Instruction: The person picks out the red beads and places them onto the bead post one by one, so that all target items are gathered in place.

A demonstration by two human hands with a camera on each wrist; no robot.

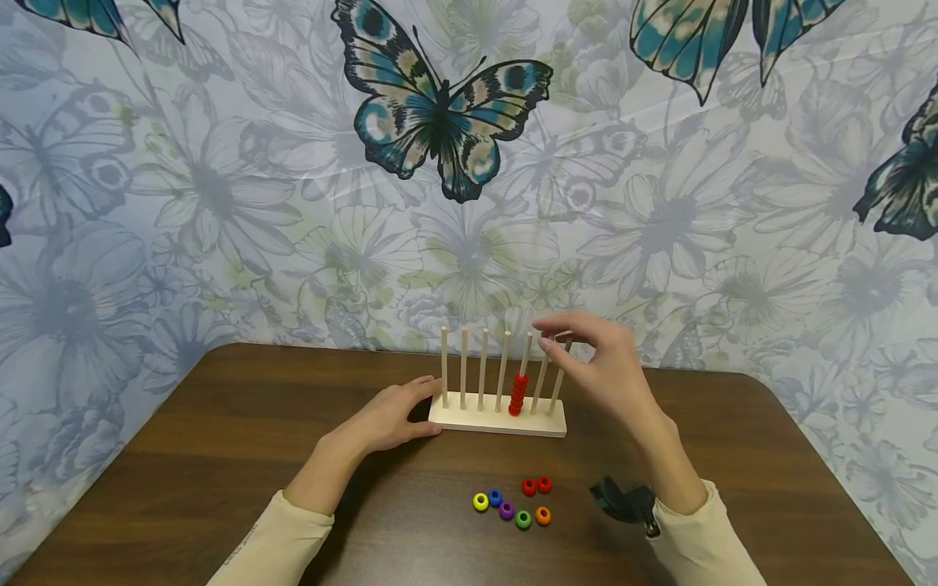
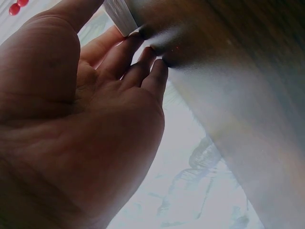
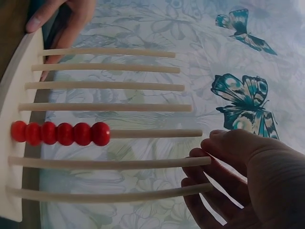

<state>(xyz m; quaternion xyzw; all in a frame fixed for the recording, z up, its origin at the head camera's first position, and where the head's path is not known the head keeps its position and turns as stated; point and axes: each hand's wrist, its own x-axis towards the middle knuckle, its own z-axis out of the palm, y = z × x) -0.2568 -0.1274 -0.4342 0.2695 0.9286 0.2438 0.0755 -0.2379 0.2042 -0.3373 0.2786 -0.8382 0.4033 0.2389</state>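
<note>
A pale wooden base (image 1: 476,420) with several upright pegs stands on the table. A stack of red beads (image 1: 518,395) (image 3: 65,134) fills the lower part of the third peg from the right. My left hand (image 1: 384,419) (image 2: 86,109) grips the base's left end, thumb at the front corner and fingers behind. My right hand (image 1: 611,370) (image 3: 252,181) is at the tops of the right-hand pegs, its fingers loosely bent around the tips of the two rightmost pegs (image 3: 109,163). No bead shows between its thumb and index finger, which stand apart.
In front of the base lie two loose red beads (image 1: 529,487), a yellow (image 1: 479,502), a blue (image 1: 494,492), a purple (image 1: 506,516), a green (image 1: 523,526) and an orange bead (image 1: 543,522). Behind the brown table (image 1: 220,456) hangs a butterfly-patterned cloth (image 1: 293,244).
</note>
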